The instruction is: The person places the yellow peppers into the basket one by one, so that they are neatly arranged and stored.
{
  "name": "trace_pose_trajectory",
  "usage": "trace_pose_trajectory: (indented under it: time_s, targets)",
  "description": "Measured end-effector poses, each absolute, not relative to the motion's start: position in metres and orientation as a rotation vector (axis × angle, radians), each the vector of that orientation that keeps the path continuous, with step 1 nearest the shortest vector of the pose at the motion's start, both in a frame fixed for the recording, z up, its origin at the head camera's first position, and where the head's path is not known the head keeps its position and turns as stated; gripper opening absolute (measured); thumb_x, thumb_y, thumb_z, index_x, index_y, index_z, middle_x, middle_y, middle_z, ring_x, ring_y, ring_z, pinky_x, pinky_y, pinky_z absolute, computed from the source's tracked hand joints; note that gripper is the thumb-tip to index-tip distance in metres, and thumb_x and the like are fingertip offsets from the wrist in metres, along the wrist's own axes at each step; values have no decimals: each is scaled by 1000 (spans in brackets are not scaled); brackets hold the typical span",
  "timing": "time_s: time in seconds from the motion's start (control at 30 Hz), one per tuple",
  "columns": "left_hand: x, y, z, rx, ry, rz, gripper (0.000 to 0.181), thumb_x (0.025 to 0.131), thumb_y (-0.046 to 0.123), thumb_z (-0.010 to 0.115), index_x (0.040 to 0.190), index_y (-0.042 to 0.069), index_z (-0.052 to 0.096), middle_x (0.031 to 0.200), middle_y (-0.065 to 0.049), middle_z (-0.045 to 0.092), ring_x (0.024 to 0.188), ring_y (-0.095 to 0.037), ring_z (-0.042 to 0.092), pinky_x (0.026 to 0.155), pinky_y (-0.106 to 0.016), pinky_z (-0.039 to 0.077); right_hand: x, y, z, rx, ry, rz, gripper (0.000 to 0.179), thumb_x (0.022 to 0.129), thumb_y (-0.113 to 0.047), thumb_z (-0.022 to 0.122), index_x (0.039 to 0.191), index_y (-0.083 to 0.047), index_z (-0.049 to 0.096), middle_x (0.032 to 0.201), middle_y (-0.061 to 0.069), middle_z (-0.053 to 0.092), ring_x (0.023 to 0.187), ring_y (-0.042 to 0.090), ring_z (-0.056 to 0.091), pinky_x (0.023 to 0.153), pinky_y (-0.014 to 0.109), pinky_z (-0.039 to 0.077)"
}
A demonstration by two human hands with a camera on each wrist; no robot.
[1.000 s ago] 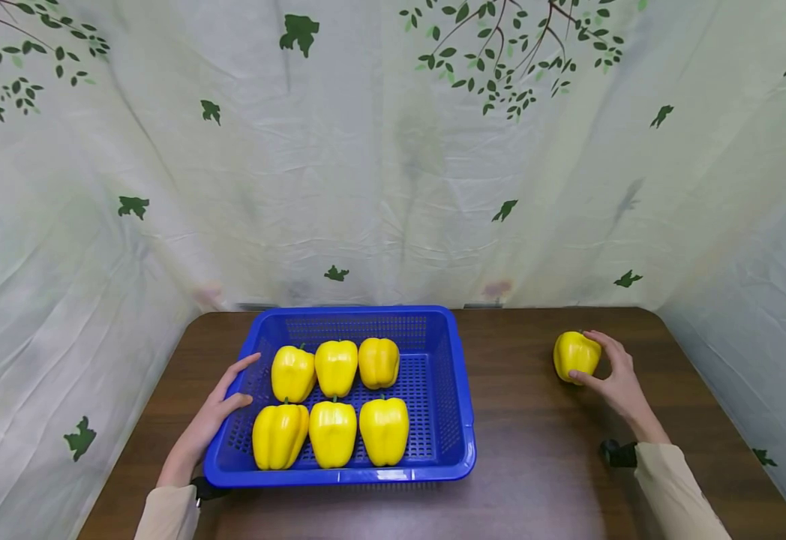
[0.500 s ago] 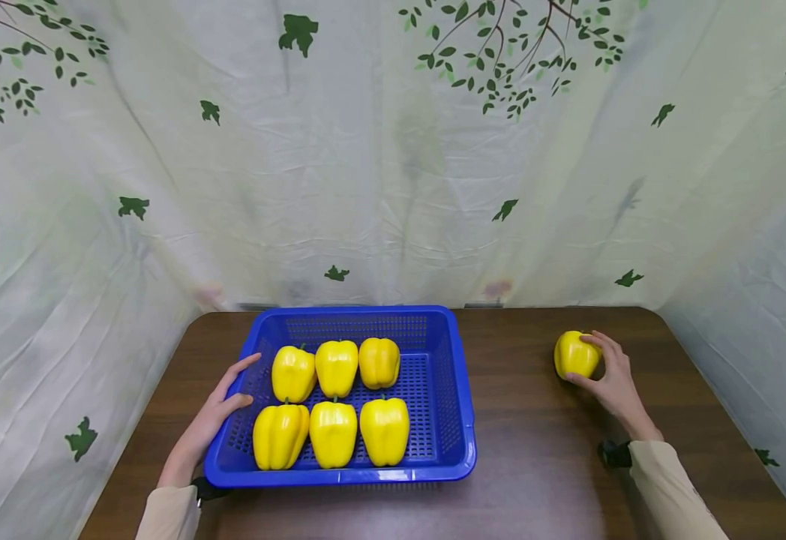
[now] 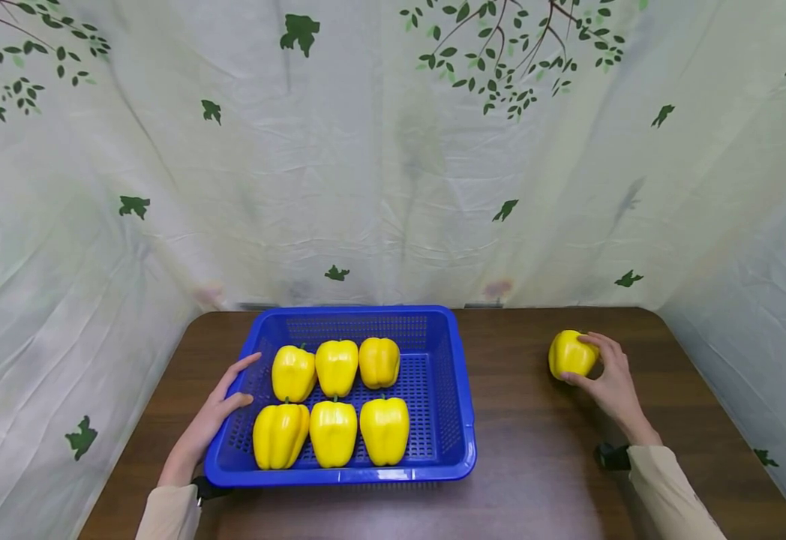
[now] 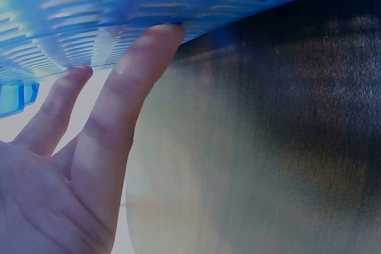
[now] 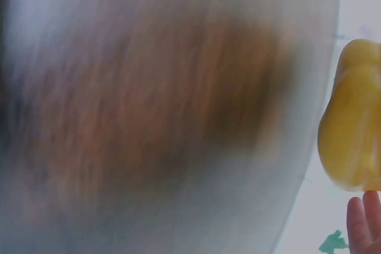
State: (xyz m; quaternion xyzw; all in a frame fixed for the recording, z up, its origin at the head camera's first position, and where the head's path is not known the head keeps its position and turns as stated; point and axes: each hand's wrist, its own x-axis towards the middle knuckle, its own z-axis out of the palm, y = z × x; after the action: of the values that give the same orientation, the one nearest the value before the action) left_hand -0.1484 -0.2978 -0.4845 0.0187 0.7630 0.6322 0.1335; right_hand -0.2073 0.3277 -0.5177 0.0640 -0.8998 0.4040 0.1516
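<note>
My right hand (image 3: 614,386) pinches a yellow bell pepper (image 3: 571,355) between thumb and fingers, over the table's right side. In the right wrist view, that bell pepper (image 5: 354,123) stands at the right edge, with fingertips (image 5: 356,221) just below it. Whether it is clear of the tabletop, I cannot tell. At the blue basket's (image 3: 463,450) left side, my left hand (image 3: 214,412) rests with its fingers extended on the rim. The left wrist view shows its straight fingers (image 4: 110,111) against the slotted wall. Several yellow bell peppers (image 3: 332,435) lie inside the basket in two rows.
The brown wooden table (image 3: 514,450) reaches back to a pale curtain (image 3: 366,187) printed with leaves. Bare basket floor (image 3: 421,390) shows to the right of the peppers. Dark bands circle both wrists.
My right hand has shifted slightly left, and the bell pepper in it has moved left too. The left hand and the basket have stayed in place.
</note>
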Motion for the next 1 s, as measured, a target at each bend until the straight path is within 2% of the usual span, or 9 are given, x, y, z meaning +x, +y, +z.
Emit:
trace_pose_trajectory:
  time_s: [0.07,0.17,0.27,0.33,0.6,1.0]
  targets:
    - [-148,-298,-485,51,2212,1831,62,98,17,44,152,29,16,156,-17,-1,128,-53,27,88,-58,46,-206,324,-515,192,-2574,1178,68,75,-11,82,131,3,47,139,25,33,122,44,31,91,55,33]
    - [-149,-298,-485,44,2216,1826,62,98,17,44,152,29,17,156,-17,-1,128,-53,27,87,-58,46,-204,318,-509,208,-2551,1202,67,75,-11,82,131,3,48,138,23,34,122,40,35,96,34,36]
    - [-149,-298,-485,42,2218,1824,62,97,17,44,152,29,17,156,-17,-2,128,-53,27,87,-59,46,-201,310,-504,232,-2525,1230,67,74,-10,82,131,3,48,137,22,35,121,38,38,92,11,31]
    - [-149,-298,-485,41,2217,1826,62,97,17,44,152,29,17,156,-17,-2,129,-53,27,87,-59,46,-200,304,-500,252,-2510,1245,67,73,-9,82,130,2,49,136,21,36,121,38,38,91,5,27]
    - [-148,-298,-484,40,2217,1829,63,97,18,44,152,29,16,156,-18,0,127,-54,29,85,-58,48,-195,276,-481,359,-2457,1299,69,70,-3,83,131,-2,51,136,16,39,121,32,39,98,11,30]
    - [-148,-297,-485,37,2223,1827,62,98,18,44,152,30,17,156,-18,1,126,-54,31,84,-58,49,-188,233,-450,515,-2376,1369,75,67,4,83,134,-4,50,137,15,40,120,23,39,98,12,31]
